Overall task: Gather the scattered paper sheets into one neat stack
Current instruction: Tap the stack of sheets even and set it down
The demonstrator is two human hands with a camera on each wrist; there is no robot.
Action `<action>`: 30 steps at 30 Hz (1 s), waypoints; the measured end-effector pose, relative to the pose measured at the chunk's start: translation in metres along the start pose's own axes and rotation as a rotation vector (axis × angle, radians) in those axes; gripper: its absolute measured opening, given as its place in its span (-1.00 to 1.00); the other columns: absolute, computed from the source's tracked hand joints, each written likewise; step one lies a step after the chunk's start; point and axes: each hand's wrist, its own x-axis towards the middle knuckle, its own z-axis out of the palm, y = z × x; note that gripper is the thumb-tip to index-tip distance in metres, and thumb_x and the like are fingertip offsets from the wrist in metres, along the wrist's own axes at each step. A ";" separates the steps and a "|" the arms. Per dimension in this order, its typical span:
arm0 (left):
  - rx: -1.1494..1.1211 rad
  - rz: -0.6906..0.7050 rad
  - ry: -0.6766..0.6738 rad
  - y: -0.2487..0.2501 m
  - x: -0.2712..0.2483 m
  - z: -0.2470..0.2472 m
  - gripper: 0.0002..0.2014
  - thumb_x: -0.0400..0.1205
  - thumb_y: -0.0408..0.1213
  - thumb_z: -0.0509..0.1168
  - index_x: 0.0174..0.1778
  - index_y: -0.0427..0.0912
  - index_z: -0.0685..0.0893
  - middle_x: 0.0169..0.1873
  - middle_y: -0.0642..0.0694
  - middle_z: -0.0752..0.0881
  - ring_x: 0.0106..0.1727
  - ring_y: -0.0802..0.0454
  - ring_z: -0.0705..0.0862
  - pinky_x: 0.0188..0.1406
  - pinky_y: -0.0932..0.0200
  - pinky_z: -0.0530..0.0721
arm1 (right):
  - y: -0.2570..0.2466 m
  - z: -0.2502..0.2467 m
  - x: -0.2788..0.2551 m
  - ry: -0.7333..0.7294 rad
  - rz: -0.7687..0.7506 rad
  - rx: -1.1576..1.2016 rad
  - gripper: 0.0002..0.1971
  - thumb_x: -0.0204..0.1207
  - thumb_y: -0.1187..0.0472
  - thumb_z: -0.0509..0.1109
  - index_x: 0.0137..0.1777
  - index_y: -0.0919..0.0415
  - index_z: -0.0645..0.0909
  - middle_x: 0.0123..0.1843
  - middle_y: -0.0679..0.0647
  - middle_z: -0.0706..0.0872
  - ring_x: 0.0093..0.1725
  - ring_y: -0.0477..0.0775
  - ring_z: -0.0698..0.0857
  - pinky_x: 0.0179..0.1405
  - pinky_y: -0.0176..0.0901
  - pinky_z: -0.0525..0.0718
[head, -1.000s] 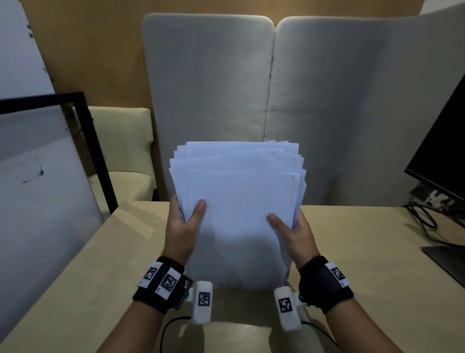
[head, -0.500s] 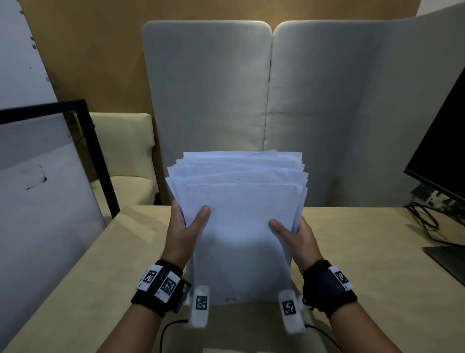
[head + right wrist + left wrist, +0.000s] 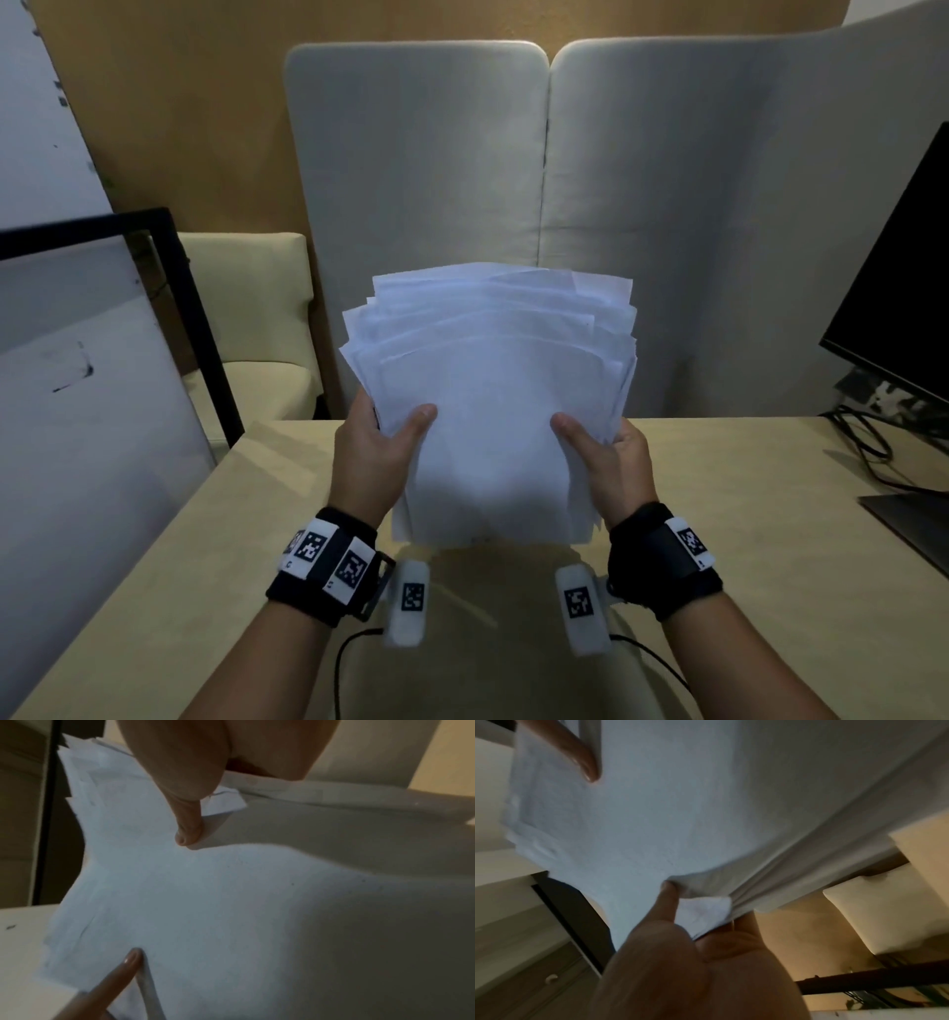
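A bundle of white paper sheets (image 3: 488, 411) stands nearly upright above the beige table (image 3: 744, 514), its top edges fanned and uneven. My left hand (image 3: 380, 437) grips its left edge, thumb on the front sheet and fingers behind. My right hand (image 3: 601, 447) grips the right edge the same way. The bottom edge hangs just above the table. In the left wrist view the paper sheets (image 3: 654, 811) fill the frame, with my thumb pressed on them. The right wrist view shows the sheets (image 3: 205, 902) bowed, with staggered edges at the left.
Grey padded partition panels (image 3: 436, 180) stand behind the table. A black monitor (image 3: 904, 267) with its cables (image 3: 862, 442) is at the right. A black-framed whiteboard (image 3: 77, 385) leans at the left, and a cream chair (image 3: 257, 318) sits beyond the table's far left corner.
The bundle has been lifted a little off the table and tilted back. Its top edges are more fanned and bowed than one second ago. Both hands keep their grip.
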 end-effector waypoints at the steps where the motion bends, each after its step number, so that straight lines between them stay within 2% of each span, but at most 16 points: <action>1: 0.035 0.004 0.045 0.003 -0.003 0.004 -0.48 0.60 -0.15 0.48 0.47 -0.08 0.52 0.20 0.12 0.71 0.16 0.17 0.68 0.07 0.27 0.71 | 0.002 0.002 -0.002 -0.001 -0.007 -0.027 -0.88 0.52 0.30 0.52 0.03 0.18 0.73 -0.17 -0.04 0.87 -0.19 -0.06 0.84 -0.26 -0.24 0.77; 3: 0.080 0.006 0.098 0.005 -0.010 0.012 -0.49 0.63 -0.15 0.44 0.49 -0.08 0.50 0.17 0.11 0.68 0.12 0.17 0.63 -0.08 0.50 0.56 | 0.007 0.006 -0.009 -0.025 -0.008 -0.075 -0.91 0.53 0.29 0.51 0.00 0.14 0.73 -0.19 -0.07 0.87 -0.20 -0.09 0.82 -0.28 -0.25 0.76; 6: 0.028 -0.053 0.097 0.004 -0.019 0.018 -0.51 0.64 -0.14 0.43 0.49 -0.12 0.51 0.20 0.06 0.68 0.17 0.10 0.66 -0.08 0.47 0.56 | 0.011 0.010 -0.020 -0.096 0.064 -0.042 -0.86 0.57 0.31 0.45 0.10 0.16 0.70 -0.10 0.00 0.87 -0.16 -0.06 0.83 -0.25 -0.21 0.78; 9: -0.063 -0.085 0.046 0.002 -0.015 0.008 -0.53 0.60 -0.19 0.48 0.42 -0.08 0.55 0.20 0.07 0.72 0.18 0.12 0.71 0.01 0.29 0.69 | 0.009 -0.001 -0.019 -0.091 0.058 -0.062 -0.77 0.56 0.29 0.47 0.20 0.11 0.67 0.04 0.04 0.86 -0.01 0.02 0.84 -0.10 -0.11 0.81; 11: -0.132 -0.097 -0.009 0.001 -0.007 -0.002 -0.50 0.56 -0.26 0.51 0.42 -0.11 0.56 0.19 0.04 0.76 0.19 0.08 0.75 0.07 0.15 0.77 | 0.006 -0.010 -0.015 -0.081 0.060 -0.072 -0.75 0.55 0.31 0.48 0.20 0.11 0.67 0.04 0.02 0.86 -0.01 -0.01 0.84 -0.13 -0.20 0.79; 12: -0.184 -0.106 -0.042 0.002 -0.003 -0.007 -0.48 0.56 -0.32 0.51 0.45 -0.13 0.54 0.20 0.00 0.77 0.20 0.05 0.76 0.06 0.14 0.78 | 0.004 -0.013 -0.014 -0.088 0.064 -0.071 -0.74 0.55 0.33 0.48 0.21 0.13 0.66 0.04 0.00 0.85 -0.03 -0.04 0.84 -0.17 -0.24 0.77; 16: -0.342 -0.117 -0.151 0.011 0.012 -0.019 -0.45 0.60 -0.49 0.41 0.52 -0.20 0.46 0.29 -0.12 0.75 0.27 -0.05 0.76 0.10 0.11 0.77 | -0.005 -0.015 -0.011 -0.120 0.070 -0.072 -0.72 0.56 0.40 0.45 0.25 0.20 0.62 0.05 0.00 0.82 -0.12 -0.13 0.83 -0.25 -0.31 0.75; 19: -0.391 -0.135 -0.162 0.012 0.026 -0.022 -0.41 0.58 -0.46 0.45 0.53 -0.24 0.44 0.34 -0.22 0.71 0.34 -0.21 0.70 0.25 -0.14 0.71 | -0.008 -0.014 -0.006 -0.124 0.089 -0.046 -0.71 0.56 0.41 0.44 0.26 0.25 0.63 0.08 0.08 0.83 -0.11 -0.03 0.84 -0.21 -0.23 0.78; 21: -0.421 -0.142 -0.174 0.015 0.031 -0.023 -0.40 0.57 -0.47 0.46 0.53 -0.29 0.43 0.36 -0.29 0.68 0.37 -0.28 0.67 0.36 -0.27 0.63 | -0.011 -0.013 -0.004 -0.138 0.084 -0.045 -0.71 0.56 0.39 0.44 0.26 0.20 0.64 0.10 0.10 0.83 -0.06 0.03 0.84 -0.17 -0.17 0.79; 26: -0.412 -0.150 -0.176 0.022 0.031 -0.020 -0.55 0.63 -0.49 0.35 0.48 -0.25 0.55 0.31 -0.20 0.74 0.34 -0.20 0.71 0.32 -0.12 0.66 | -0.020 -0.011 0.000 -0.175 0.058 -0.001 -0.68 0.57 0.43 0.41 0.26 0.15 0.62 0.07 0.05 0.84 -0.02 0.03 0.83 -0.17 -0.21 0.76; 30: -0.344 -0.107 -0.089 0.032 0.026 -0.012 -0.61 0.67 -0.41 0.35 0.44 -0.18 0.58 0.21 -0.05 0.79 0.22 0.00 0.78 0.09 0.17 0.75 | -0.021 -0.008 0.004 -0.150 0.020 -0.005 -0.64 0.58 0.46 0.38 0.29 0.11 0.60 0.13 0.06 0.80 0.04 0.02 0.81 -0.10 -0.21 0.77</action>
